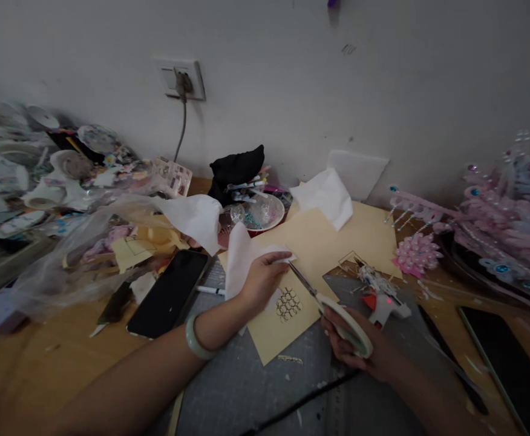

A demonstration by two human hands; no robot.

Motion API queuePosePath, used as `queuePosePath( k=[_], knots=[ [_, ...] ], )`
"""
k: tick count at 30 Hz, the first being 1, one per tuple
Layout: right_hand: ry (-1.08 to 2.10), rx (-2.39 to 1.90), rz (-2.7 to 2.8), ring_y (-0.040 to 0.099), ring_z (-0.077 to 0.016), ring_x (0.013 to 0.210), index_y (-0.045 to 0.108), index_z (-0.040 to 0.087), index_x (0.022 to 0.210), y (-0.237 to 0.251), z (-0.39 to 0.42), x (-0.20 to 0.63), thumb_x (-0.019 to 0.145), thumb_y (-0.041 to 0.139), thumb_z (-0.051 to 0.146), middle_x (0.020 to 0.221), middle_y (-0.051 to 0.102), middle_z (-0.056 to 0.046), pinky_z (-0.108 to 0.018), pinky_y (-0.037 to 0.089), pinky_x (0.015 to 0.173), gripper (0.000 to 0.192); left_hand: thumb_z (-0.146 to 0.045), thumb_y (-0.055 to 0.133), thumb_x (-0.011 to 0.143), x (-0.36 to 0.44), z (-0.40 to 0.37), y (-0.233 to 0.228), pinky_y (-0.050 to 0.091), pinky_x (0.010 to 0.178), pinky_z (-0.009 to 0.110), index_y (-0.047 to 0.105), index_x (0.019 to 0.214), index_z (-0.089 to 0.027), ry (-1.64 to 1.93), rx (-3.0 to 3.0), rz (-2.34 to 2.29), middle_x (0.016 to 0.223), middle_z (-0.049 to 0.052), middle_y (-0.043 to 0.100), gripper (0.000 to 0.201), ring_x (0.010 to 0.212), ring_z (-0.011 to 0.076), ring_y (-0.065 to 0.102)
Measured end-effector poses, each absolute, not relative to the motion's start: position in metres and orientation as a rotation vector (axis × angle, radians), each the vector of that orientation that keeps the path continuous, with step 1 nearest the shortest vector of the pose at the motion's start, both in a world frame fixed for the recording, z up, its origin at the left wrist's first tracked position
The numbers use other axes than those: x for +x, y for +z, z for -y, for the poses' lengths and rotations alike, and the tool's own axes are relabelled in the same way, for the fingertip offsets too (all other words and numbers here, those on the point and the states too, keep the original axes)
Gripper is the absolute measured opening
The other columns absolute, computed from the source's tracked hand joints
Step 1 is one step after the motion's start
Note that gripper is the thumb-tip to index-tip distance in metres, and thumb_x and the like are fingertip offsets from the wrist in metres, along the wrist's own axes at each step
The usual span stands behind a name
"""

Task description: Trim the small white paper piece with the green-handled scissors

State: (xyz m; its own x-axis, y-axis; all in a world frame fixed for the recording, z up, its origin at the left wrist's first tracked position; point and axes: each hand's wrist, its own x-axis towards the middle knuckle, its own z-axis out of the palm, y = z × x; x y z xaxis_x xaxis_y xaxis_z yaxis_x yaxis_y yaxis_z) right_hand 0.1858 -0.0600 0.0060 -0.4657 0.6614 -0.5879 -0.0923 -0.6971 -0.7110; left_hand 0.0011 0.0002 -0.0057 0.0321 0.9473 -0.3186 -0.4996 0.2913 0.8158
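Observation:
My left hand (265,280) pinches a piece of white cloth-like sheet (238,254) that drapes down behind the wrist. In my right hand (344,339) is a pair of scissors (322,300) with pale handles, fingers wrapped through the loops. The blade tips reach the edge of the white sheet beside my left fingertips; whether the blades are parted is hard to make out. Under both hands lies a yellowish paper (269,342) bearing a dark pattern of drawn rings (288,304). A pale green bangle circles my left wrist.
A glue gun (385,306) with a red light lies right of the scissors. Phones lie at left (169,293) and right (505,369). A utility knife (113,306) rests at far left. Pink beaded ornaments (417,253) crowd the right; a dish (265,212) stands behind.

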Motion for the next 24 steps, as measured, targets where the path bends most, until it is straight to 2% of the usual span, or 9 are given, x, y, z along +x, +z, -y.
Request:
queuePosePath(
  k=[19,24],
  knots=[
    [2.159,-1.31,0.899,0.023,-0.0005,0.029,0.043,0.017,0.059,0.019,0.06,0.179,0.059,0.065,0.049,0.04,0.037,0.009,-0.012,0.012,0.024,0.038,-0.011,0.063,0.055,0.002,-0.001,-0.004,0.041,0.061,0.025,0.064,0.083,-0.012,1.205,0.546,-0.995,0.065,0.004,0.064,0.027,0.063,0.0144,0.058],
    [2.163,-1.326,0.918,0.022,-0.001,0.028,0.044,0.017,0.06,0.017,0.059,0.18,0.063,0.062,0.05,0.04,0.036,0.009,-0.012,0.012,0.024,0.037,-0.011,0.063,0.056,0.002,0.0,-0.004,0.041,0.061,0.025,0.064,0.083,-0.012,1.197,0.546,-1.002,0.066,0.004,0.064,0.027,0.062,0.0139,0.057]
  ],
)
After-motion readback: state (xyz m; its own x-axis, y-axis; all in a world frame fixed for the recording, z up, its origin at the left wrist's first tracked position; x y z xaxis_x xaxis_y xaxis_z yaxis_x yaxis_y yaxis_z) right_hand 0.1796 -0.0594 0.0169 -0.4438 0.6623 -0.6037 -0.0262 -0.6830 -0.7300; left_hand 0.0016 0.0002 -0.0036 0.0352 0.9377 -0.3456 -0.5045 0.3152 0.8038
